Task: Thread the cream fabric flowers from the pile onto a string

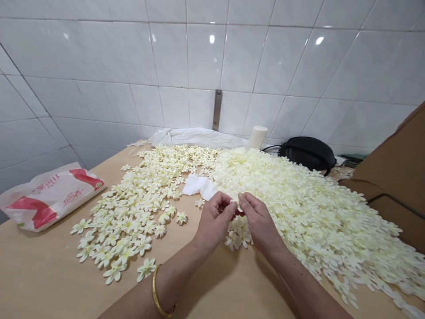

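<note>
Tan wood-look bench (49, 270) under everything. Big heap of cream, flat-petalled, fabric-looking flowers (315, 212) right of the fingers (247, 205); looser yellow-centred cream flowers (128, 225) left. Thin petals probably want light, even pressure, no creasing. Left hand (212, 219) and right hand (260, 221) meet tip to tip, wrists apart, both sets of fingers pinched nearly closed on a small cream flower piece (239, 207), mostly hidden.

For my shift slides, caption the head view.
Left hand and right hand pinch a small pale piece near a large flower heap.
</note>
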A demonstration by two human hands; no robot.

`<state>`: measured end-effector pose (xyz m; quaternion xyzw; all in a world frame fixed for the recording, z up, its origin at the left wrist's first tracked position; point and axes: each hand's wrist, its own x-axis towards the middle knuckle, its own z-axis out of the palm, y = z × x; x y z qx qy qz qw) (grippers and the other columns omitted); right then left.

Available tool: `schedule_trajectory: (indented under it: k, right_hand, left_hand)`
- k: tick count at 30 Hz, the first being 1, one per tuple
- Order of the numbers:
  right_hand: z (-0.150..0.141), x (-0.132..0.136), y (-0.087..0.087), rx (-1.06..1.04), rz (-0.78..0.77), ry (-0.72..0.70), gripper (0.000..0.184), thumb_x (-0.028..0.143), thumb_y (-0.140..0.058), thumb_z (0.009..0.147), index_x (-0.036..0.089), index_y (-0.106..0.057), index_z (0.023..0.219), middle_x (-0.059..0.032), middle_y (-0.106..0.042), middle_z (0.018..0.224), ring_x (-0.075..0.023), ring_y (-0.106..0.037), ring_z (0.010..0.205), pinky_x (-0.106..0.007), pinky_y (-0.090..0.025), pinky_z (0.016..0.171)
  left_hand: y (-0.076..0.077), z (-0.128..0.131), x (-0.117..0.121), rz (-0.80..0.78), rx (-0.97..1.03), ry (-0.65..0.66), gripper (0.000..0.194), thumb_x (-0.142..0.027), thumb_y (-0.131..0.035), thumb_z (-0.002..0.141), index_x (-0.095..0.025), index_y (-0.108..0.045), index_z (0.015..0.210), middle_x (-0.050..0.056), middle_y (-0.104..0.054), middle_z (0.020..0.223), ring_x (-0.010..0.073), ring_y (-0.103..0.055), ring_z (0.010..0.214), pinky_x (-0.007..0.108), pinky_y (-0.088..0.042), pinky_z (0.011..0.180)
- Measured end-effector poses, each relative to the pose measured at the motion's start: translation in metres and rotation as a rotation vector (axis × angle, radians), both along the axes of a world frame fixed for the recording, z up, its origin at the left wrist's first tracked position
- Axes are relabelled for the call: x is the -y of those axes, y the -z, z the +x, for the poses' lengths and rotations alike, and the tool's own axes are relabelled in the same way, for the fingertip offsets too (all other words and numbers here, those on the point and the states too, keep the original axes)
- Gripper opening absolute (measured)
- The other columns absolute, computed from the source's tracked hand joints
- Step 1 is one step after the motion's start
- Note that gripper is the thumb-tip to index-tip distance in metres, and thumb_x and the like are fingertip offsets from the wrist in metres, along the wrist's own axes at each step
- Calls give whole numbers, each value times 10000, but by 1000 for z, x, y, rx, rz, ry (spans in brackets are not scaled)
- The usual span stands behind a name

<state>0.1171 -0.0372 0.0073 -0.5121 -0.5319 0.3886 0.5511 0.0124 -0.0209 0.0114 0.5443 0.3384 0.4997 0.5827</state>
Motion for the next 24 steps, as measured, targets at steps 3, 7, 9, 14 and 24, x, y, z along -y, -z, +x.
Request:
schedule_trajectory:
  k: [3, 7, 9, 14, 24]
  right_hand:
    - [0, -1, 2, -45, -13, 10, 346, 432, -428, 810, 194, -351, 571, 54, -364, 515, -89, -383, 485, -212, -327, 458]
    - [4, -2, -2, -105, -33, -74, 331, 425, -506, 768, 181, -401, 569, 54, -395, 522, -82, -398, 498, -213, -339, 492]
    - [6, -2, -5, -140, -54, -118, 301, 404, -572, 719, 177, -428, 583, 52, -428, 543, -83, -413, 519, -216, -354, 518]
    - [6, -4, -5, -188, -46, -57, 289, 385, -586, 698, 173, -449, 557, 47, -430, 541, -85, -410, 532, -223, -378, 549]
    - [7, -5, 1, 3, -53, 121, 396, 505, -478, 749, 167, -473, 543, 21, -457, 473, -107, -444, 463, -242, -369, 471]
  left_hand:
    - [-1, 0, 3, -22, 23, 22, 155, -260, -554, 700, -163, -464, 619, -51, -484, 536, 72, -480, 506, 205, -395, 532]
    - [0, -2, 2, -19, 5, 31, 188, -290, -554, 711, -162, -463, 607, -45, -495, 530, 72, -471, 505, 202, -386, 523]
    - [1, -3, -1, -31, 8, 40, 209, -308, -549, 720, -159, -465, 600, -41, -495, 522, 74, -476, 507, 204, -390, 533]
    - [4, -4, -7, -168, 117, 51, 299, -434, -481, 748, -149, -506, 659, -19, -496, 559, 96, -505, 508, 242, -430, 541]
    - [1, -3, -3, -99, 44, 27, 180, -290, -588, 663, -160, -478, 606, -43, -486, 503, 78, -470, 482, 216, -398, 524]
